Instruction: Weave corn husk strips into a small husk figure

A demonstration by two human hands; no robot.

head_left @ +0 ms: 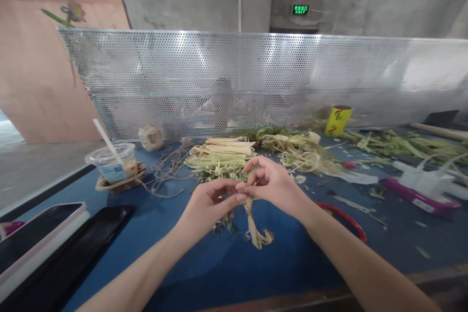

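Observation:
Both hands meet at the middle of the blue table [175,234], fingertips together on a dried husk strip [258,231]. The pale strip hangs below the fingers with curled ends. My left hand [215,200] pinches its top from the left, and my right hand [268,183] pinches it from the right, fingers bent. Just behind the hands are small green sprigs [224,170] and a stack of pale husks [223,151]. A looser heap of green and tan husks [296,148] lies behind my right hand.
A lidded cup with a straw [117,163], tangled twine [170,165] and a black tray [84,248] are at left. At right are a yellow roll [338,121], a red ring [353,222] and a purple pack [422,197]. A perforated metal screen [252,78] stands behind.

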